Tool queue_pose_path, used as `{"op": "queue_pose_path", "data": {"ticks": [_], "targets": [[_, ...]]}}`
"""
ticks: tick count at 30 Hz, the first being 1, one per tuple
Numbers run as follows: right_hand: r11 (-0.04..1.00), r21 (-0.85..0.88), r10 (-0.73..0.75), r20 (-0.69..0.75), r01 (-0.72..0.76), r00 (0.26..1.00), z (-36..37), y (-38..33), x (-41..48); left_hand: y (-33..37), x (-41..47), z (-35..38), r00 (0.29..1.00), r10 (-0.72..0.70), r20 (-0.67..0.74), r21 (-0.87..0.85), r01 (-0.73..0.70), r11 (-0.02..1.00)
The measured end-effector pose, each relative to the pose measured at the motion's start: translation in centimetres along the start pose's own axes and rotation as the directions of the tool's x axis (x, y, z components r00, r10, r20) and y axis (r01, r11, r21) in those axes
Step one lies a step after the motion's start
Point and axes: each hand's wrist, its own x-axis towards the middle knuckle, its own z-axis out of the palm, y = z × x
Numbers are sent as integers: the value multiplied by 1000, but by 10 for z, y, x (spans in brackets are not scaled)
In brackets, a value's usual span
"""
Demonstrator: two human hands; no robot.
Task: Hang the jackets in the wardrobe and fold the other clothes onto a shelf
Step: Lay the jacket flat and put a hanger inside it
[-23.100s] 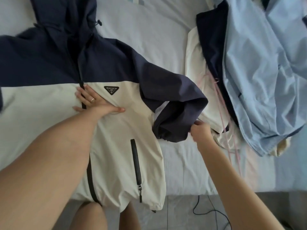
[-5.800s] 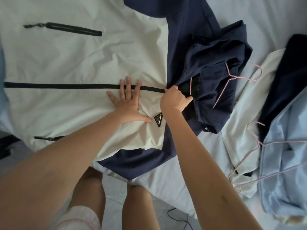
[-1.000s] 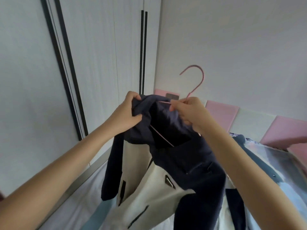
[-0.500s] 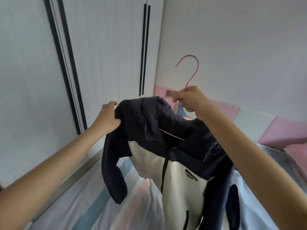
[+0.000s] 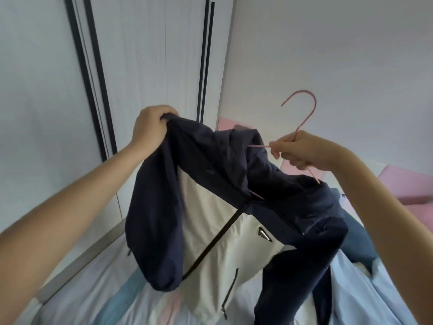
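A navy and cream zip jacket [image 5: 210, 221] hangs in the air in front of me on a thin pink wire hanger [image 5: 304, 116]. My right hand [image 5: 297, 151] grips the hanger just under its hook, which points up and left. My left hand [image 5: 150, 130] grips the navy left shoulder of the jacket and holds it up. The hood bunches around the hanger's neck. The sleeves dangle over the bed. Most of the hanger's frame is hidden inside the jacket.
White wardrobe doors [image 5: 145, 66] with black vertical handle strips stand shut ahead on the left. A bare wall [image 5: 339, 55] fills the right. Below lie the bed sheet [image 5: 100, 299], pale blue clothes [image 5: 365, 289] and pink headboard panels [image 5: 412, 186].
My left hand has risen with the jacket's shoulder, spreading it out to the left. My right hand and the hanger have shifted to the right. The jacket front now faces me more squarely.
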Motion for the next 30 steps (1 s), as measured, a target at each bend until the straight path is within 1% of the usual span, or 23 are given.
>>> {"op": "queue_pose_path", "data": {"ticks": [1, 2, 4, 6, 7, 8, 9, 10, 11, 12, 13, 14, 15, 16, 17, 19, 20, 21, 22, 24, 25, 27, 30], "targets": [[1000, 21, 8, 4, -8, 1000, 2, 3, 0, 3, 3, -1, 1000, 7, -27, -26, -7, 1000], [999, 54, 2, -41, 0, 999, 3, 5, 2, 1, 6, 0, 999, -2, -37, -37, 1, 999], [988, 146, -8, -226, 42, 974, 8, 7, 7, -13, 5, 6, 995, -89, 37, -7, 90, 996], [969, 239, 29, -374, 66, 927, 14, 6, 15, -22, -8, 18, 961, -232, 150, 111, 217, 970], [960, 271, 53, -404, 65, 913, 19, 4, 21, -20, -20, 23, 951, -259, 166, 180, 229, 957], [953, 296, 73, -421, 60, 904, 23, 1, 25, -8, -32, 30, 969, -199, 147, 203, 168, 965], [947, 315, 83, -416, 58, 906, 28, -2, 29, 10, -45, 35, 992, -58, 112, 178, 37, 983], [941, 333, 83, -400, 60, 913, 33, -8, 33, 33, -59, 37, 987, 131, 89, 109, -140, 984], [935, 349, 77, -381, 67, 921, 38, -14, 35, 57, -74, 42, 952, 289, 103, 30, -294, 955], [931, 357, 60, -356, 77, 932, 43, -22, 38, 77, -88, 47, 909, 388, 151, -55, -384, 922], [931, 357, 47, -331, 79, 942, 47, -29, 39, 95, -100, 52, 884, 393, 253, -140, -368, 919], [934, 351, 43, -308, 72, 951, 51, -36, 40, 109, -107, 58, 862, 322, 392, -198, -263, 944], [938, 343, 45, -286, 58, 957, 55, -39, 41, 118, -114, 67, 817, 219, 533, -215, -120, 969], [940, 337, 46, -267, 49, 963, 58, -42, 41, 123, -118, 76, 773, 130, 621, -177, -23, 984], [938, 343, 45, -251, 45, 967, 61, -43, 42, 125, -122, 83, 764, 79, 640, -114, -7, 993], [932, 359, 48, -243, 44, 969, 66, -41, 42, 128, -128, 90, 818, 27, 574, -34, -9, 999], [933, 357, 55, -250, 39, 967, 67, -38, 43, 129, -130, 92, 830, 11, 558, -12, -6, 1000], [936, 351, 67, -260, 29, 963, 67, -35, 42, 129, -131, 95, 815, 0, 580, 11, -8, 1000], [939, 343, 79, -270, 19, 960, 68, -31, 42, 129, -132, 98, 774, -16, 633, 26, -1, 1000], [956, 291, 65, -298, 26, 952, 69, -25, 43, 129, -130, 102, 676, -24, 736, -43, 82, 996], [968, 248, 41, -320, 42, 947, 69, -22, 44, 131, -129, 103, 651, -9, 759, -118, 151, 981], [984, 164, -8, -348, 69, 937, 72, -14, 46, 137, -128, 103, 654, 4, 757, -240, 272, 932], [996, 22, -76, -333, 89, 940, 69, 0, 48, 143, -117, 95, 685, 13, 728, -324, 328, 888]]}}
